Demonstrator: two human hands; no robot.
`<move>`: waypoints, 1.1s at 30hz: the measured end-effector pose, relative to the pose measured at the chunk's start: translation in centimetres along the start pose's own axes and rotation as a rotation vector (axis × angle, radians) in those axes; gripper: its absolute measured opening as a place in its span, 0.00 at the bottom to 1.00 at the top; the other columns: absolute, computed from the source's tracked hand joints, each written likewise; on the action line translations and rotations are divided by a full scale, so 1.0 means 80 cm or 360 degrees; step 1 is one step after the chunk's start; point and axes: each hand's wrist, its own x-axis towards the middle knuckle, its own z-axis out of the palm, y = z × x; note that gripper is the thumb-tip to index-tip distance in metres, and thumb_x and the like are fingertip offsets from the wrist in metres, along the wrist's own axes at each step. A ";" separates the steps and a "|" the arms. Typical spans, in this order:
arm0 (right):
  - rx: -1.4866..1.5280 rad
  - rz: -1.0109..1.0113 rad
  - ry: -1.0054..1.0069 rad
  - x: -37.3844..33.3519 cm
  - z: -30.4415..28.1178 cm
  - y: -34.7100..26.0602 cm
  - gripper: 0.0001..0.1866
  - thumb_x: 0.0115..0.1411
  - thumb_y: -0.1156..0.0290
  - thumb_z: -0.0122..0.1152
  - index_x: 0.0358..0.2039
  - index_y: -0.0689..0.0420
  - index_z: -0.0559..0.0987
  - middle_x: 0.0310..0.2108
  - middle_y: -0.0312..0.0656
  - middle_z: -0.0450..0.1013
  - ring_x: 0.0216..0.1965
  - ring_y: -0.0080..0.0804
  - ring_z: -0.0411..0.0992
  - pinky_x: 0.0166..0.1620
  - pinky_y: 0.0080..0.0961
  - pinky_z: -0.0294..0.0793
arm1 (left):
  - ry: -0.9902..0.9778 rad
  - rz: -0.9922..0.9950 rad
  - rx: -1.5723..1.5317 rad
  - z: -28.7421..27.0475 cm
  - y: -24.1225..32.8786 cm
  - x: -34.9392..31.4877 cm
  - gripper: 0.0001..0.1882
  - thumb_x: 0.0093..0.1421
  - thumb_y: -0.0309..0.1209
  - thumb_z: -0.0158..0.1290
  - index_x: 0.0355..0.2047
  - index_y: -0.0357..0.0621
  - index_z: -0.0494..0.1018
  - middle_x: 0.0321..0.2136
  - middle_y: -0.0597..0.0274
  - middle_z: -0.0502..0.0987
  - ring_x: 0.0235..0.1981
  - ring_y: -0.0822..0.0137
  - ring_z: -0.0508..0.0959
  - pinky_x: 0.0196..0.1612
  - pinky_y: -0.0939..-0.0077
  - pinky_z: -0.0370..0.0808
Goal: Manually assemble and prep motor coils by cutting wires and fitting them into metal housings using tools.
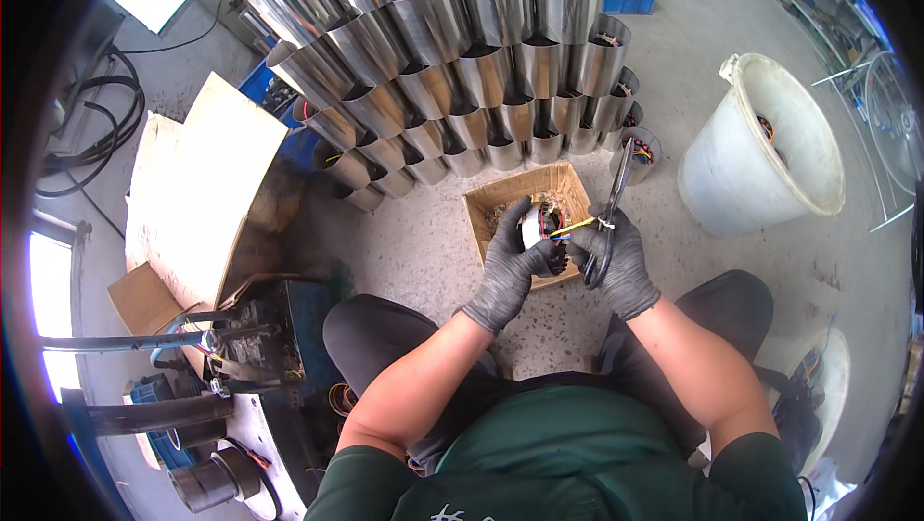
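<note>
- Up top, the metal tubes (428, 21), shiny and stacked in rows, fill the far side of the floor!
- Over on the right stands the white bin (717, 175).
- Centre floor, there's the open cardboard box (568, 184), with scraps inside.
- Scissors (624, 170) point up and away, dark-handled, loops down by the palm.
- And here's the ring (532, 226), up above the box between the two hands: white band outside, dark within, red showing at its inner edge.
- Left hand (505, 266), grey-gloved: fingers and thumb curled snugly around the ring, clamped on its left side and near edge.
- Right hand (624, 266), gloved too: wrapped around the scissors, thumb and fingertips beside the ring.
- Between them, the yellow wire (575, 227) runs from ring to right hand; whether those fingertips pinch it, you can't tell.
</note>
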 end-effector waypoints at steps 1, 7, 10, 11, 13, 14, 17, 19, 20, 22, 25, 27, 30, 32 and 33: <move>-0.0002 0.0001 -0.0002 -0.001 0.000 -0.002 0.24 0.54 0.77 0.71 0.49 0.58 0.70 0.30 0.42 0.75 0.23 0.28 0.75 0.24 0.22 0.77 | 0.0002 0.0002 -0.0002 -0.001 -0.001 0.000 0.42 0.63 0.30 0.61 0.71 0.38 0.50 0.58 0.49 0.68 0.54 0.59 0.75 0.54 0.67 0.78; -0.0312 0.0207 0.0041 -0.006 0.011 -0.017 0.27 0.54 0.77 0.71 0.52 0.61 0.68 0.26 0.41 0.74 0.22 0.28 0.75 0.24 0.21 0.74 | 0.0148 0.0032 0.0011 -0.010 -0.001 -0.002 0.42 0.61 0.33 0.61 0.70 0.38 0.52 0.58 0.50 0.69 0.55 0.58 0.74 0.58 0.64 0.75; -0.0518 0.0261 0.0025 -0.003 0.005 -0.012 0.28 0.54 0.77 0.71 0.52 0.62 0.67 0.26 0.42 0.75 0.22 0.28 0.75 0.24 0.22 0.74 | 0.0150 0.0062 -0.0028 -0.014 -0.002 -0.002 0.41 0.61 0.30 0.61 0.70 0.39 0.53 0.58 0.50 0.69 0.55 0.58 0.75 0.58 0.64 0.75; -0.0505 0.0245 0.0029 -0.003 0.006 -0.011 0.28 0.54 0.77 0.71 0.52 0.62 0.67 0.26 0.42 0.75 0.22 0.28 0.75 0.24 0.22 0.74 | 0.0175 0.0054 0.0000 -0.012 0.002 -0.002 0.41 0.61 0.30 0.60 0.70 0.40 0.53 0.58 0.50 0.69 0.55 0.58 0.75 0.57 0.64 0.76; -0.0490 0.0230 0.0039 -0.006 0.005 -0.010 0.28 0.54 0.77 0.71 0.52 0.62 0.67 0.26 0.42 0.75 0.22 0.28 0.75 0.24 0.22 0.74 | 0.0196 0.0043 0.0029 -0.008 0.002 -0.002 0.40 0.61 0.29 0.60 0.70 0.41 0.53 0.57 0.50 0.69 0.54 0.59 0.75 0.55 0.65 0.77; -0.0331 0.0219 -0.0021 -0.010 0.005 -0.010 0.27 0.54 0.75 0.72 0.52 0.62 0.69 0.27 0.41 0.75 0.22 0.27 0.74 0.25 0.23 0.75 | 0.0217 0.0042 0.0030 -0.007 0.002 -0.003 0.40 0.61 0.28 0.60 0.70 0.41 0.53 0.57 0.50 0.69 0.53 0.59 0.76 0.53 0.65 0.78; -0.0200 0.0172 -0.0142 -0.014 0.005 -0.010 0.28 0.54 0.73 0.73 0.52 0.62 0.69 0.28 0.41 0.76 0.23 0.27 0.75 0.27 0.23 0.76 | 0.0253 0.0015 0.0028 -0.003 0.005 -0.001 0.40 0.61 0.26 0.59 0.70 0.42 0.52 0.56 0.50 0.70 0.50 0.59 0.77 0.50 0.65 0.80; -0.0228 0.0139 -0.0204 -0.015 0.006 -0.009 0.28 0.54 0.74 0.72 0.53 0.62 0.69 0.28 0.42 0.76 0.24 0.28 0.75 0.27 0.23 0.77 | 0.0270 -0.0010 0.0027 -0.004 0.003 0.001 0.40 0.61 0.25 0.59 0.70 0.42 0.52 0.55 0.51 0.71 0.49 0.59 0.78 0.49 0.65 0.81; -0.0202 0.0183 -0.0204 -0.014 0.006 -0.009 0.28 0.55 0.72 0.72 0.54 0.61 0.69 0.29 0.44 0.77 0.24 0.28 0.76 0.28 0.23 0.77 | 0.0291 0.0039 0.0000 -0.008 -0.001 0.003 0.40 0.60 0.24 0.58 0.70 0.42 0.53 0.54 0.51 0.71 0.48 0.60 0.78 0.48 0.65 0.81; -0.0176 0.0228 -0.0207 -0.013 0.008 -0.010 0.28 0.56 0.71 0.71 0.55 0.60 0.69 0.30 0.45 0.77 0.25 0.29 0.76 0.28 0.23 0.77 | 0.0314 0.0091 -0.0027 -0.016 -0.007 0.008 0.40 0.59 0.23 0.58 0.69 0.42 0.53 0.53 0.51 0.71 0.47 0.60 0.78 0.48 0.65 0.81; 0.0156 0.0350 -0.0082 -0.015 0.005 -0.009 0.28 0.58 0.68 0.72 0.56 0.56 0.69 0.33 0.46 0.78 0.27 0.31 0.78 0.30 0.24 0.78 | 0.0408 0.0249 -0.0007 -0.027 -0.011 0.014 0.40 0.56 0.20 0.56 0.69 0.42 0.53 0.53 0.50 0.71 0.48 0.58 0.77 0.47 0.63 0.82; 0.0075 0.0432 -0.0133 -0.015 -0.002 -0.007 0.24 0.65 0.64 0.65 0.56 0.59 0.68 0.34 0.44 0.77 0.29 0.31 0.79 0.31 0.25 0.79 | 0.0434 0.0203 -0.0050 -0.032 -0.008 0.015 0.41 0.56 0.20 0.56 0.69 0.42 0.53 0.53 0.50 0.70 0.49 0.57 0.77 0.48 0.62 0.81; 0.0054 0.0533 -0.0263 -0.014 -0.012 0.014 0.30 0.61 0.61 0.71 0.60 0.52 0.68 0.32 0.39 0.75 0.26 0.28 0.73 0.27 0.23 0.73 | 0.0471 0.0169 -0.0099 -0.033 0.000 0.016 0.42 0.55 0.21 0.55 0.69 0.44 0.52 0.53 0.49 0.69 0.50 0.54 0.76 0.51 0.58 0.80; -0.0063 0.0504 -0.0375 -0.015 -0.016 0.022 0.30 0.62 0.60 0.70 0.61 0.52 0.69 0.31 0.36 0.72 0.25 0.25 0.71 0.27 0.23 0.71 | 0.0523 0.0188 -0.0115 -0.030 0.006 0.014 0.42 0.54 0.21 0.56 0.68 0.43 0.53 0.53 0.49 0.70 0.50 0.55 0.76 0.53 0.58 0.80; -0.0173 0.0491 -0.0453 -0.018 -0.018 0.025 0.29 0.63 0.60 0.70 0.61 0.52 0.70 0.32 0.36 0.72 0.26 0.24 0.71 0.26 0.23 0.71 | 0.0524 0.0188 -0.0113 -0.031 0.008 0.015 0.42 0.54 0.21 0.56 0.68 0.43 0.53 0.53 0.49 0.70 0.50 0.55 0.76 0.53 0.58 0.80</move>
